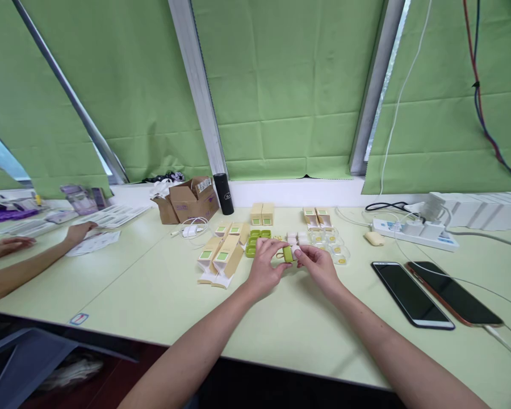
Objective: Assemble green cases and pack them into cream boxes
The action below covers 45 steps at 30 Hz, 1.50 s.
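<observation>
My left hand [264,268] pinches a small green cover with a loop [287,254] between thumb and fingers. Against it, my right hand [321,271] grips a small white case [295,250]; how far the white case sits inside the cover is hard to tell. Just behind my left hand lie several green covers [251,247]. Small white cases [301,236] stand behind my fingers, partly hidden. Clear plastic packs with yellow spots [339,254] lie beyond my right hand. To the left are several open cream cartons with green windows [226,254].
Cream boxes [262,214] and two open cartons [317,218] stand farther back. A cardboard box [193,199] and black bottle [223,194] are by the window. Two phones [412,295], a power strip [417,234] and cables lie right. Another person's arm [34,264] reaches in from the left.
</observation>
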Each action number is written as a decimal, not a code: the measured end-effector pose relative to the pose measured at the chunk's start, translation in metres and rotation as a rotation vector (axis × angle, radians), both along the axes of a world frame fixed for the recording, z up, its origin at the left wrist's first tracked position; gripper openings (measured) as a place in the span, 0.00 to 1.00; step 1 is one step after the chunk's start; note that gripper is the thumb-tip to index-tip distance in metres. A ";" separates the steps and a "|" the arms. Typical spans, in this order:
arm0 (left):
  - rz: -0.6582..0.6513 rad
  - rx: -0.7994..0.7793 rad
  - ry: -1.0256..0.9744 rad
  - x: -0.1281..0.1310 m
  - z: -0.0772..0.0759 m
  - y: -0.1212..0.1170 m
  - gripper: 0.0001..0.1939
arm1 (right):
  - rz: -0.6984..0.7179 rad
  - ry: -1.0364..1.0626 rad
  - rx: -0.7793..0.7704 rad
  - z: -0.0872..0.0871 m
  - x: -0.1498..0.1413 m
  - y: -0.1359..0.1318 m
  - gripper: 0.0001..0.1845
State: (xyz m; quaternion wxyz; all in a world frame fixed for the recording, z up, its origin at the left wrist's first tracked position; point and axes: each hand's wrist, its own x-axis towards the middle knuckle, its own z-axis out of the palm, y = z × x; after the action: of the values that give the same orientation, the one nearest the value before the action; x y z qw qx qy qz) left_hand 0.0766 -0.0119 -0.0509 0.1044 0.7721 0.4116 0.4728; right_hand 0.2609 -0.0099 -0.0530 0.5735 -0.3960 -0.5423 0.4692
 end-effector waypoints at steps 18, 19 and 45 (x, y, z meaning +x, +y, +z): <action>-0.070 -0.022 -0.033 -0.001 -0.004 0.002 0.24 | 0.009 -0.010 0.050 -0.006 -0.002 -0.001 0.35; -0.071 -0.019 -0.036 -0.001 -0.004 0.002 0.24 | 0.016 -0.012 0.053 -0.006 -0.002 -0.001 0.35; 0.019 0.078 0.092 0.007 -0.003 -0.009 0.25 | 0.072 0.119 0.015 -0.004 -0.008 -0.005 0.29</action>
State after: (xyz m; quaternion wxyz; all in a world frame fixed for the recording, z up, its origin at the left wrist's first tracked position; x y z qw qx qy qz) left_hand 0.0835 -0.0207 -0.0541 0.0505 0.7926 0.4044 0.4535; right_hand 0.2528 -0.0148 -0.0568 0.5902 -0.3434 -0.5248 0.5083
